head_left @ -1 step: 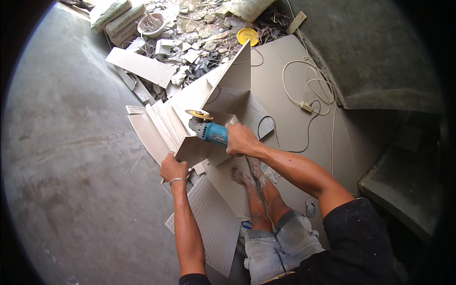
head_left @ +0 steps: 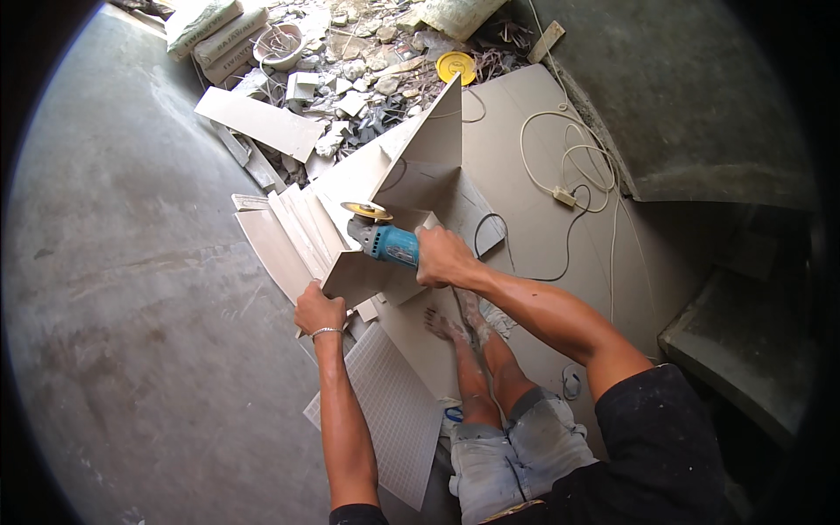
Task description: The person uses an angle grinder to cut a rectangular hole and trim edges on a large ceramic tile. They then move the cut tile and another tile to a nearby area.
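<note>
Teal grinder [head_left: 398,247] clutched in the right hand [head_left: 441,256] points its long axis leftward, I see, its head beside the tile's [head_left: 357,275] upper edge; the left hand [head_left: 320,310], nearer the tile, clamps its left corner.

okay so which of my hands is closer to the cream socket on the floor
Right. Your right hand, gripping the grinder, is left of the socket and a bit nearer you. Your left hand, at the panel's corner, is much farther left.
</note>
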### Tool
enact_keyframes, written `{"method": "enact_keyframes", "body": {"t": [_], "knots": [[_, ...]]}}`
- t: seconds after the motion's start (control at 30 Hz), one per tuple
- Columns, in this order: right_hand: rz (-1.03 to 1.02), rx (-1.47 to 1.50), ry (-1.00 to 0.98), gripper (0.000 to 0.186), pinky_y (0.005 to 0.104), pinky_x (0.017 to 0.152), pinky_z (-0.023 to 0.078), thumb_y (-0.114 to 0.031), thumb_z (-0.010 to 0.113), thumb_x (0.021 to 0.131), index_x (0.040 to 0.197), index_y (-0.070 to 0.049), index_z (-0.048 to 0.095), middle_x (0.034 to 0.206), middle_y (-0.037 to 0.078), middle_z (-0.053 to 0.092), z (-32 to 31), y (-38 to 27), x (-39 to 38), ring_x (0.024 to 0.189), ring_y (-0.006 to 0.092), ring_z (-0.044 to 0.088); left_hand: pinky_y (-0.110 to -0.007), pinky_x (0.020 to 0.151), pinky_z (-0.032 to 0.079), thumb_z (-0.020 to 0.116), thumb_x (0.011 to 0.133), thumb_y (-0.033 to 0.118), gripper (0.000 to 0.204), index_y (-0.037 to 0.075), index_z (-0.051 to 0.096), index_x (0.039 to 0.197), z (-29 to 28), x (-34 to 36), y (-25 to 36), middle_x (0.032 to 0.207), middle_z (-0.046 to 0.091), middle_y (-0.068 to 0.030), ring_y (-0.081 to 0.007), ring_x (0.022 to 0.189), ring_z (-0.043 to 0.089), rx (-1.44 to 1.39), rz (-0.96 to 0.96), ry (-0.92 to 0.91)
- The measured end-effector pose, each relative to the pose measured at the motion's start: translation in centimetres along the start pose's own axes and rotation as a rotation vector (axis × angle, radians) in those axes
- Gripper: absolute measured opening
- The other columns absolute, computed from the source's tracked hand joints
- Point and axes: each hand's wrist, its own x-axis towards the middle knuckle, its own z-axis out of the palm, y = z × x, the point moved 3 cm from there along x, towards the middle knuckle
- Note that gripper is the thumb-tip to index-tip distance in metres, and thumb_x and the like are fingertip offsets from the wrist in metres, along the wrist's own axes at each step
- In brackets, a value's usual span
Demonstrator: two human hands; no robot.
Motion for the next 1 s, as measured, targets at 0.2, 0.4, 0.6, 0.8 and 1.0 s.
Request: {"method": "enact_keyframes", "body": {"t": [0.2, 0.4, 0.6, 0.8, 1.0], "knots": [[-0.007, -0.006, -0.008, 0.045, 0.0490, 0.091, 0.063, -0.008, 0.081, 0.070, 0.111, 0.006, 0.068, 0.105, 0.028, 0.076, 0.0, 0.2, 1.0, 0.103, 0.0449, 0.076, -0.051, 0.092, 0.062, 0.075, 0.073, 0.012, 0.053, 0.013, 0.079, 0.126, 0.5, 0.8, 0.0, 0.106, 0.079, -0.0237, -0.0437, 0.101, 0.077, -0.007, 0.015, 0.028], [0.002, -0.012, 0.005, 0.047, 0.0493, 0.091, 0.063, -0.007, 0.081, 0.069, 0.112, 0.006, 0.068, 0.105, 0.028, 0.076, 0.1, 0.4, 1.0, 0.103, 0.0449, 0.076, -0.051, 0.091, 0.062, 0.076, 0.073, 0.012, 0.053, 0.013, 0.079, 0.126, 0.6, 0.9, -0.1, 0.106, 0.079, -0.0237, -0.0437, 0.101, 0.077, -0.001, 0.009, 0.013], [-0.005, 0.009, -0.018, 0.047, 0.0493, 0.091, 0.063, -0.007, 0.081, 0.070, 0.113, 0.006, 0.068, 0.106, 0.028, 0.076, 0.2, 0.6, 1.0, 0.104, 0.0450, 0.076, -0.052, 0.092, 0.062, 0.076, 0.073, 0.012, 0.054, 0.013, 0.079, 0.126, 0.5, 0.8, 0.1, 0.107, 0.079, -0.0230, -0.0435, 0.101, 0.077, 0.014, 0.008, 0.024], [0.006, 0.007, -0.022, 0.047, 0.0490, 0.091, 0.063, -0.007, 0.081, 0.071, 0.114, 0.006, 0.068, 0.106, 0.028, 0.076, 0.3, 0.4, 1.2, 0.104, 0.0447, 0.076, -0.052, 0.092, 0.061, 0.075, 0.073, 0.012, 0.054, 0.014, 0.079, 0.127, 0.3, 0.8, 0.1, 0.107, 0.079, -0.0227, -0.0431, 0.101, 0.077, 0.010, -0.001, 0.021], [0.003, 0.019, -0.007, 0.047, 0.0495, 0.092, 0.063, -0.007, 0.081, 0.071, 0.114, 0.006, 0.068, 0.107, 0.028, 0.076, 0.4, 0.4, 1.2, 0.104, 0.0445, 0.076, -0.053, 0.089, 0.061, 0.076, 0.074, 0.013, 0.049, 0.014, 0.080, 0.122, 0.5, 0.6, 0.0, 0.103, 0.079, -0.0233, -0.0444, 0.099, 0.077, 0.002, 0.015, 0.053]]}}
